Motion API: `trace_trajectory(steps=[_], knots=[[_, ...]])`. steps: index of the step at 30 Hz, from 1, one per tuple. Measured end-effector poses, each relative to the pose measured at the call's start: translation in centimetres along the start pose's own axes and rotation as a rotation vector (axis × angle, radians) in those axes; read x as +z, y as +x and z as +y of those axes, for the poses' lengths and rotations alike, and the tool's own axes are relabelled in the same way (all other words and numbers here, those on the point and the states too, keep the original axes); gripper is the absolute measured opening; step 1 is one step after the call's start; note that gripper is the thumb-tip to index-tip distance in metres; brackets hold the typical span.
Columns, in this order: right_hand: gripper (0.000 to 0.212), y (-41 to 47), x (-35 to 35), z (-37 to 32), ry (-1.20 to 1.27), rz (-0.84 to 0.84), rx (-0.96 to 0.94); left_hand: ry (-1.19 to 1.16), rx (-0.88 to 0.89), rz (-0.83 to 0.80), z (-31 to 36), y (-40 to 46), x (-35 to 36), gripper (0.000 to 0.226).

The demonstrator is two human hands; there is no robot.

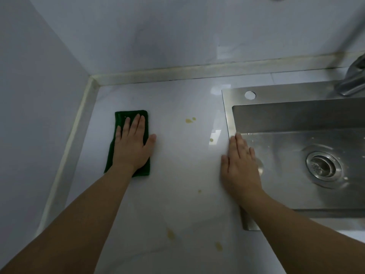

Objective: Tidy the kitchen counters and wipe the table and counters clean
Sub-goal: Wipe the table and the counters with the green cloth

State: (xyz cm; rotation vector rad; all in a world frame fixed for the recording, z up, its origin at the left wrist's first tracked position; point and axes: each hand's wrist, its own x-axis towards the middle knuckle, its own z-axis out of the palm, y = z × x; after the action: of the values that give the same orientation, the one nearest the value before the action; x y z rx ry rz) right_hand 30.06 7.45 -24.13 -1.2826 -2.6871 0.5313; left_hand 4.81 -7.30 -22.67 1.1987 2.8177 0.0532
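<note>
A folded dark green cloth (120, 117) lies flat on the white counter (177, 171), near the left wall. My left hand (134, 143) presses on it with straight fingers and the thumb spread to the right. My right hand (240, 165) rests flat, fingers straight, on the left rim of the steel sink (280, 93). Yellowish stains dot the counter between my hands: a pair (190, 120) at the back, a small one (211, 140) by the sink, and others (170, 234) nearer to me.
The sink basin holds water drops and a round drain (324, 167). A steel tap (353, 80) stands at the back right. Tiled walls close the counter at the left and back, with a pale sealing strip (83, 115) along the joint.
</note>
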Motion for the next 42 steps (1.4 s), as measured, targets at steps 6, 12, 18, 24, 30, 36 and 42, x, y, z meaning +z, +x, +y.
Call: trace_trajectory(steps=[6, 12, 18, 24, 30, 36, 42], knots=[[0.068, -0.1, 0.4, 0.3, -0.049, -0.010, -0.009, 0.013, 0.006, -0.018, 0.0, -1.0, 0.4, 0.079], [0.058, -0.1, 0.0, 0.2, -0.096, -0.006, -0.012, 0.008, 0.027, -0.031, 0.3, -5.4, 0.4, 0.078], [0.059, -0.5, -0.6, -0.2, -0.132, -0.025, -0.019, -0.008, 0.037, -0.053, 0.1, -12.2, 0.7, 0.081], [0.057, -1.1, -0.7, -0.8, -0.179, -0.012, -0.014, -0.024, 0.036, -0.044, 0.0, -19.5, 1.3, 0.077], [0.057, -1.6, -0.5, -1.0, -0.206, 0.019, -0.018, -0.034, 0.036, -0.027, -0.3, -21.5, 1.5, 0.076], [0.058, -1.5, -0.2, -1.1, -0.235, 0.034, -0.008, 0.006, 0.037, -0.029, -0.3, -20.8, 1.7, 0.077], [0.058, -1.5, -0.3, -0.8, -0.232, 0.030, -0.021, -0.004, -0.010, -0.045, 2.2, -22.0, 2.1, 0.084]])
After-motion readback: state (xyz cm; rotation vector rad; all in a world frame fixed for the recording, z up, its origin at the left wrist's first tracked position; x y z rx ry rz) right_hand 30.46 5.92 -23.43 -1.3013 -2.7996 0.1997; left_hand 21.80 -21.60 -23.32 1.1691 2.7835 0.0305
